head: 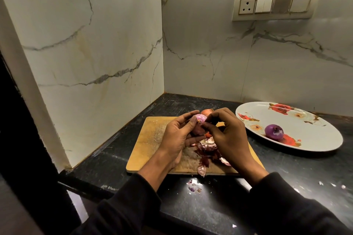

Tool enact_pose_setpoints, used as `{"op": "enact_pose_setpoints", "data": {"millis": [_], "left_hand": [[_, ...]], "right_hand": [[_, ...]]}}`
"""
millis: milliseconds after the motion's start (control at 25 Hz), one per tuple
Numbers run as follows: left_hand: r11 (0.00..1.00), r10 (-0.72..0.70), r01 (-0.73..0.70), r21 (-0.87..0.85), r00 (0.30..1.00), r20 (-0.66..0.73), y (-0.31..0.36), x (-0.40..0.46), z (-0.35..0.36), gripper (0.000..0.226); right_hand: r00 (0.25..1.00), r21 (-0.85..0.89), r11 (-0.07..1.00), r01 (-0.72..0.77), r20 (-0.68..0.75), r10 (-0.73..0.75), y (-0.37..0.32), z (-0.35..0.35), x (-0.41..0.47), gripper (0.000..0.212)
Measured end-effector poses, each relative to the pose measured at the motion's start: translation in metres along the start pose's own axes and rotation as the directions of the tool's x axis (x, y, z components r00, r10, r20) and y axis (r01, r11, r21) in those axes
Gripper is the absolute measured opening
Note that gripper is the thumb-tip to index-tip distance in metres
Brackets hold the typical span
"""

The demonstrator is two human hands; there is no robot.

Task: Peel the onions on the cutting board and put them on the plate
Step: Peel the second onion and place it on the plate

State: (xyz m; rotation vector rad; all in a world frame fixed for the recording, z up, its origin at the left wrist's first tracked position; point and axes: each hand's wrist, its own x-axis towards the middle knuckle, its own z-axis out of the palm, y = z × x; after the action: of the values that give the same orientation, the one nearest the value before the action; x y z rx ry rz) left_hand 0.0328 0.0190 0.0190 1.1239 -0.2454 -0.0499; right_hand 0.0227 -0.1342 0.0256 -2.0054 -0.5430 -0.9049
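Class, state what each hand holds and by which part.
The left hand cups the onion round its side; the right hand pinches skin at its top.

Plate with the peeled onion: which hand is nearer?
Right. The right hand is just left of the plate; the left hand, holding an onion, sits farther left.

Home kitchen corner: my black stone worktop [286, 173] meets marble-look wall tiles [95, 34], with a switch-and-socket panel [275, 5], wooden cutting board [150, 139] and floral plate [305, 139].
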Motion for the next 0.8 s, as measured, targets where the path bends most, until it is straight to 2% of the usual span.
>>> {"op": "enact_pose_setpoints", "data": {"millis": [160, 360, 480, 600, 720, 800], "left_hand": [[0.999, 0.007, -0.006, 0.045, 1.000, -0.004, -0.0016, 0.0005, 0.0001, 0.026], [0.995, -0.037, 0.034, -0.094, 0.999, -0.026, 0.0009, 0.0022, -0.0011, 0.026], [0.993, -0.028, 0.022, -0.115, 0.998, -0.048, 0.0003, 0.0041, -0.0035, 0.029], [0.995, -0.007, 0.000, -0.103, 0.998, -0.067, 0.0000, 0.0047, -0.0053, 0.030], [0.998, -0.009, 0.005, -0.056, 0.997, -0.075, -0.0007, 0.0039, -0.0052, 0.028], [1.000, -0.011, 0.009, -0.026, 0.998, -0.059, -0.0007, 0.0027, -0.0050, 0.026]], "right_hand": [[1.000, -0.034, 0.999, 0.004, 0.023, -0.003, 0.0013, 0.0021, -0.0005, 0.035], [0.996, 0.070, 0.993, -0.094, 0.020, 0.092, 0.0023, 0.0042, -0.0001, 0.039], [0.988, 0.119, 0.981, -0.151, -0.020, 0.154, 0.0041, 0.0017, -0.0008, 0.038], [0.991, 0.036, 0.991, -0.131, -0.012, 0.131, 0.0059, 0.0004, -0.0016, 0.032], [0.998, 0.014, 0.998, -0.065, -0.004, 0.065, 0.0041, 0.0010, 0.0000, 0.016], [0.999, 0.040, 0.998, -0.040, -0.007, 0.040, 0.0027, 0.0017, 0.0006, 0.019]]}}
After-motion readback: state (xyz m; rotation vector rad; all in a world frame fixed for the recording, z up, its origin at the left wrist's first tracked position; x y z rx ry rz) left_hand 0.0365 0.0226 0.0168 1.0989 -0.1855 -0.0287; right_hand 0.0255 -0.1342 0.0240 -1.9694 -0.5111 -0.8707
